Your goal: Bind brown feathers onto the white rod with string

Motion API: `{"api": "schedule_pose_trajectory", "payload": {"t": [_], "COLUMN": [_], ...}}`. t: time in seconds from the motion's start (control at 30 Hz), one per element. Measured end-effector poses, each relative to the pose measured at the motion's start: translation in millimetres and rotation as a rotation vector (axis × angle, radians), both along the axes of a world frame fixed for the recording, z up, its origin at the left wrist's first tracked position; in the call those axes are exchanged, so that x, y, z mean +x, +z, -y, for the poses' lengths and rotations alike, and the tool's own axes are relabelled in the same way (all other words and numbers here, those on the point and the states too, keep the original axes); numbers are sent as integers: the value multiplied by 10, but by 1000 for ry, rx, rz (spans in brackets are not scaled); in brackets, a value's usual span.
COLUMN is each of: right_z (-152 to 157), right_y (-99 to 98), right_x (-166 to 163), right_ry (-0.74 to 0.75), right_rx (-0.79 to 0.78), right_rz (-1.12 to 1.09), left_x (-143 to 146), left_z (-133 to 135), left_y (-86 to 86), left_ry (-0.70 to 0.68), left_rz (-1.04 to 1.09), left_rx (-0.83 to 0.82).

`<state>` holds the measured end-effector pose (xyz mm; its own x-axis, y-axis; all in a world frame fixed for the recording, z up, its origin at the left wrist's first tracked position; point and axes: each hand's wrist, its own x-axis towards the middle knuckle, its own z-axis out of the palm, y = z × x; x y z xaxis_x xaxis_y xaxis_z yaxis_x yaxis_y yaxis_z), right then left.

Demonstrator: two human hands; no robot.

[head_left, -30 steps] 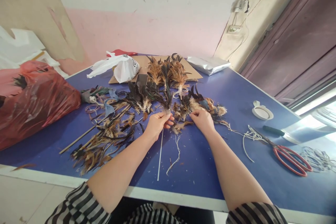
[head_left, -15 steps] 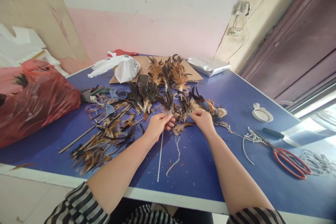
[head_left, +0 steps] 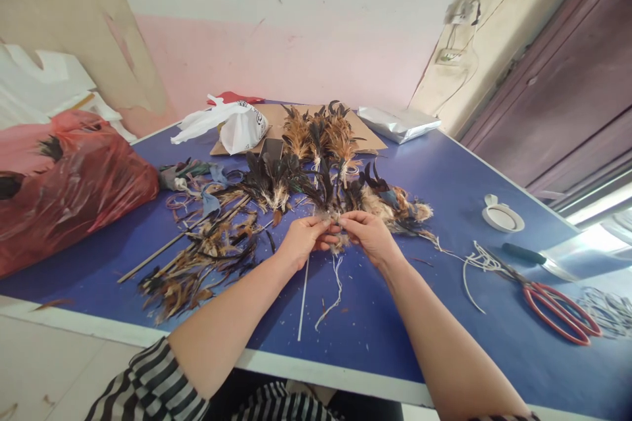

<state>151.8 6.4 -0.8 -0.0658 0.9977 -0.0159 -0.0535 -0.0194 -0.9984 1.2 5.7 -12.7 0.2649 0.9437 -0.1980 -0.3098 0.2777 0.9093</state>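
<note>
My left hand (head_left: 305,241) is closed in a pinch on the base of a small bunch of dark feathers (head_left: 324,187), whose tips point away from me. A thin white stick (head_left: 303,306) runs from beneath this hand toward the table's front edge; whether the fingers grip it is hidden. Close beside it, my right hand (head_left: 369,237) pinches at the same feather base, its fingertips nearly touching the left ones. What it holds there looks like feathers, too small to make out fully. Below both hands, a frayed white string (head_left: 338,283) lies on the blue table (head_left: 375,322).
Loose brown feathers (head_left: 182,283) and wooden sticks (head_left: 158,253) lie left, near a red plastic bag (head_left: 103,177). Finished-looking feather bunches (head_left: 296,135) rest on cardboard (head_left: 372,140) behind. Right are red-handled scissors (head_left: 560,312), a knife (head_left: 523,253) and a tape roll (head_left: 502,218).
My right hand has moved left from the feather pile to meet my left hand at the bunch's base. The left hand stays nearly in place. The view has shifted slightly.
</note>
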Motion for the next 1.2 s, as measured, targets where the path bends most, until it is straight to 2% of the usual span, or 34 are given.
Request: {"api": "schedule_pose_trajectory", "payload": {"t": [0.23, 0.5, 0.63, 0.8, 1.07, 1.2], "right_z": [48, 53, 54, 32, 58, 48], "right_y": [-28, -6, 33, 42, 60, 69], "right_x": [-121, -86, -83, -52, -47, -31], "right_ry": [-140, -149, -112, -84, -111, -24], "right_rx": [230, 264, 237, 86, 97, 48], "right_rz": [391, 486, 433, 258, 392, 206], "left_x": [17, 39, 54, 59, 55, 48], "left_z": [0, 33, 25, 31, 75, 63], "left_y": [-34, 37, 20, 2, 30, 26], "left_ry": [3, 54, 68, 44, -8, -17], "left_rz": [66, 26, -10, -62, -90, -98], "left_rx": [-30, -8, 45, 100, 111, 157]}}
